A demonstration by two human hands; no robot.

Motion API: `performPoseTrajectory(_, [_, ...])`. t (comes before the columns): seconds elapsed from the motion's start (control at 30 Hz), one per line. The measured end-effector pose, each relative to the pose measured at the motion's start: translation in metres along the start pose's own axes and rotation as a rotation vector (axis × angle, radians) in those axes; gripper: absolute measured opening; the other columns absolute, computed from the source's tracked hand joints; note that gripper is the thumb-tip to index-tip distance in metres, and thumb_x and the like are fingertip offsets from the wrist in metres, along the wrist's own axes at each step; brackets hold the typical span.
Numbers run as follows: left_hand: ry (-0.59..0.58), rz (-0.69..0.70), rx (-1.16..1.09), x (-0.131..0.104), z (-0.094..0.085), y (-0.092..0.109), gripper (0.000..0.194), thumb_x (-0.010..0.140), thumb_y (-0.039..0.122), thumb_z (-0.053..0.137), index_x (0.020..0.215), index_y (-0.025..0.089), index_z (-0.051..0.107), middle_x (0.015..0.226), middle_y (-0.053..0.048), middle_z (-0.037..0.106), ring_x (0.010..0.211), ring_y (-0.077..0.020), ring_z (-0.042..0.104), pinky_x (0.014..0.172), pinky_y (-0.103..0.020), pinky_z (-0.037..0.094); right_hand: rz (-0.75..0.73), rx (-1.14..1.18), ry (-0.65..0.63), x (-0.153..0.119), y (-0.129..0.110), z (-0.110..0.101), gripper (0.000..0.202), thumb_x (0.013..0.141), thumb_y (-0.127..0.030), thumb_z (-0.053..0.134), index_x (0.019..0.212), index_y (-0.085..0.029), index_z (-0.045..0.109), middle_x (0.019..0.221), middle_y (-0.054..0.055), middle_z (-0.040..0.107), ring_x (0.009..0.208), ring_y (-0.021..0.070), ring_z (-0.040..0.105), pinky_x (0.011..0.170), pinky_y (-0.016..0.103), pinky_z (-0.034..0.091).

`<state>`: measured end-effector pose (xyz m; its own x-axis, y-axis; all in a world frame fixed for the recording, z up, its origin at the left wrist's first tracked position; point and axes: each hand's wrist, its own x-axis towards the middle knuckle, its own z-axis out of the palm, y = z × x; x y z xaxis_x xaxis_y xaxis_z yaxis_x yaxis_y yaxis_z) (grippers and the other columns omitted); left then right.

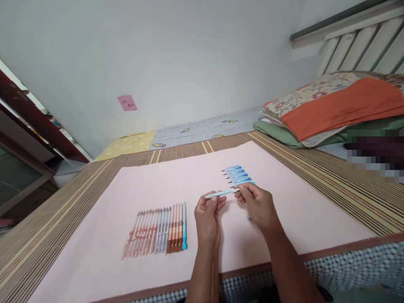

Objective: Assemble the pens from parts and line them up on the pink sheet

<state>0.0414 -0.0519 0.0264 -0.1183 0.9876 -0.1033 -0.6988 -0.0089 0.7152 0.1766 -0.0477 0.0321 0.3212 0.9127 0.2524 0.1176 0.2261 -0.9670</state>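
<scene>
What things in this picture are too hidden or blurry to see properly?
- Head view: blurred block at the right edge; what it covers is hidden.
- Pink note on the wall: writing too small to read.
- Light-blue pen: its ends are covered by the left hand and right hand.

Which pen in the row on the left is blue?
The last pen at the right end of the row, nearest the left hand. The others are pink, clear or peach.
</scene>
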Motion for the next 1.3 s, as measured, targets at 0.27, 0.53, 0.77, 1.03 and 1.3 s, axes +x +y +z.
performPoseTrajectory(0.27, [0.165, -0.174, -0.157, 0.006, -0.006, 0.0, 0.013, 0.085, 0.012, 0.072, 0.076, 0.011, 0.062, 0.077, -0.011, 0.073, 0.082, -0.0199, 0.076, 0.073, -0.023, 0.06, 0.062, 0.145, -0.043, -0.001, 0.012, 0.015, 0.036, 0.08, -0.052, 0.071, 0.087, -0.017, 0.071, 0.078, 0.007, 0.073, 0.068, 0.0181, 0.065, 0.061, 0.029, 0.053])
performPoseTrajectory(0.53, [0.182, -0.212, -0.159, 0.008, -0.005, 0.0, 0.013, 0.091, 0.005, 0.061, 0.079, 0.01, 0.061, 0.08, -0.016, 0.075, 0.079, -0.021, 0.077, 0.07, -0.024, 0.061, 0.078, 0.24, -0.068, -0.004, 0.008, 0.02, 0.042, 0.077, -0.05, 0.074, 0.102, -0.017, 0.071, 0.083, 0.006, 0.073, 0.069, 0.0175, 0.068, 0.066, 0.031, 0.056])
performPoseTrajectory(0.77, [0.27, -0.164, -0.111, 0.012, -0.009, 0.001, 0.013, 0.088, 0.008, 0.066, 0.077, 0.012, 0.06, 0.067, -0.007, 0.071, 0.066, -0.0154, 0.074, 0.063, -0.02, 0.06, 0.205, 0.244, -0.074, 0.0, 0.016, 0.017, 0.038, 0.068, -0.051, 0.08, 0.084, -0.017, 0.073, 0.066, 0.003, 0.07, 0.063, 0.0176, 0.067, 0.062, 0.03, 0.054])
performPoseTrajectory(1.03, [0.226, 0.128, 0.179, 0.01, -0.01, 0.001, 0.035, 0.072, 0.036, 0.085, 0.075, 0.016, 0.056, 0.062, 0.001, 0.065, 0.059, -0.0118, 0.067, 0.058, -0.018, 0.053, 0.169, 0.092, -0.251, -0.004, 0.021, 0.013, 0.025, 0.073, -0.043, 0.076, 0.075, -0.018, 0.072, 0.051, -0.004, 0.056, 0.047, 0.0114, 0.048, 0.046, 0.024, 0.037])
performPoseTrajectory(1.3, [0.084, 0.3, 0.465, 0.006, -0.009, 0.008, 0.024, 0.081, 0.038, 0.076, 0.085, 0.017, 0.065, 0.074, -0.001, 0.068, 0.064, -0.0128, 0.065, 0.062, -0.022, 0.051, 0.197, 0.233, -0.334, -0.011, 0.023, 0.035, 0.022, 0.079, -0.038, 0.067, 0.087, -0.017, 0.071, 0.07, 0.002, 0.069, 0.062, 0.0145, 0.061, 0.06, 0.028, 0.052])
